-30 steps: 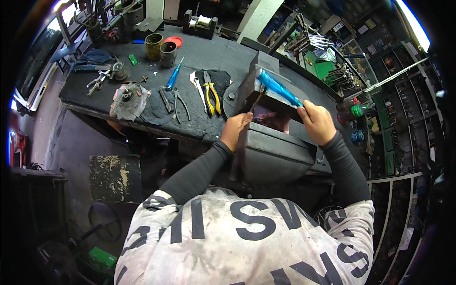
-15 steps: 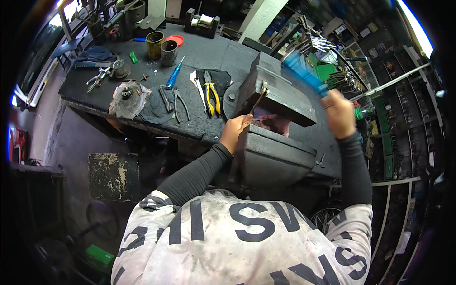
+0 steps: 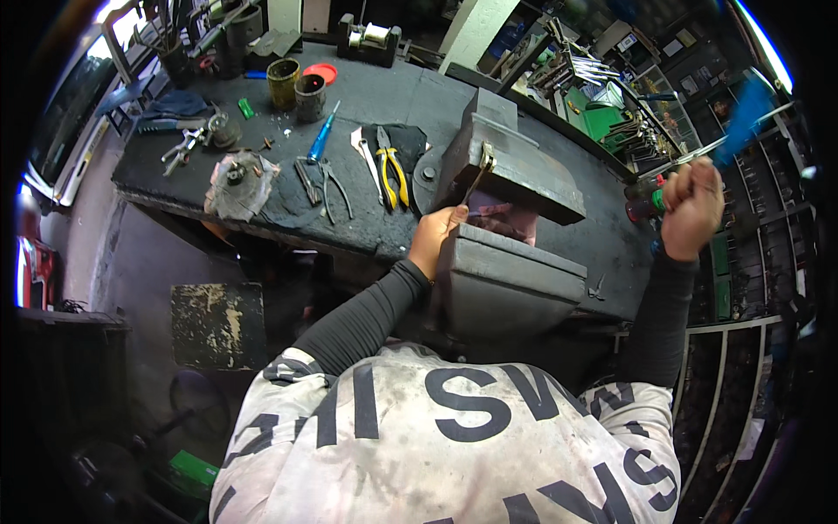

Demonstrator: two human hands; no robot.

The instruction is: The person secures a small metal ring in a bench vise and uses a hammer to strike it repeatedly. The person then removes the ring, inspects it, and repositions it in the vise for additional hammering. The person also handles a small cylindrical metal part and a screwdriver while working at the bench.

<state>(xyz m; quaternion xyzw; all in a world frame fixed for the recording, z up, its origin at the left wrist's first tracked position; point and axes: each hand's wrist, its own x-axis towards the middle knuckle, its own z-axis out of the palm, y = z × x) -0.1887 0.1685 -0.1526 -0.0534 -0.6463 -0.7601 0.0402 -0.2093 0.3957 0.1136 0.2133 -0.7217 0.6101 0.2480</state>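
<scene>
The left hand, closed on a thin bar by the bench's front edge, could be hit if the blue tool gripped by the right hand is swung crooked.

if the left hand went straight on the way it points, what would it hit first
Beyond the thin metal piece it holds, the left hand would probably first meet the far block of the dark vise, ahead and to the right; the depth of the gap is unclear.
</scene>
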